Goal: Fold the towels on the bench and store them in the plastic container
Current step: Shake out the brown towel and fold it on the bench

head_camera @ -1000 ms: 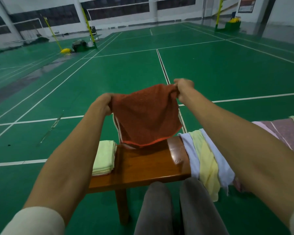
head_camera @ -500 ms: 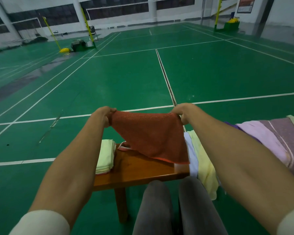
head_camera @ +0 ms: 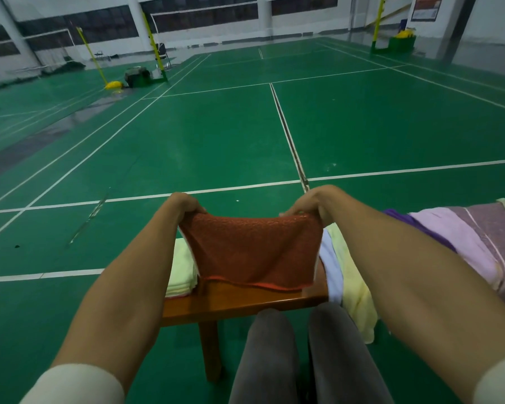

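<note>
1. Head view, hands: the left hand (head_camera: 184, 204) pinches the upper left corner of a rust-red towel (head_camera: 254, 252), fingers curled over the edge. The right hand (head_camera: 312, 204) grips the upper right corner the same way, so the top edge is stretched between the two hands.
2. Head view, towel: the rust-red towel hangs from the hands over the wooden worktop (head_camera: 245, 301); its lower hem lies at or just above the wood, and I cannot tell whether it touches.
3. Head view, left of it: a folded stack of pale yellow-green towels (head_camera: 182, 272) sits on the worktop's left end, partly hidden by the left forearm.
4. Head view, right of it: unfolded towels drape over the worktop, namely a white towel (head_camera: 331, 272), a pale yellow towel (head_camera: 354, 293), then a pink towel (head_camera: 461, 243) and a mauve towel (head_camera: 499, 231) farther right.
5. Head view, below: the person's knees in grey trousers (head_camera: 303, 360) are just in front of the worktop, which stands on a green court floor (head_camera: 216, 135).
</note>
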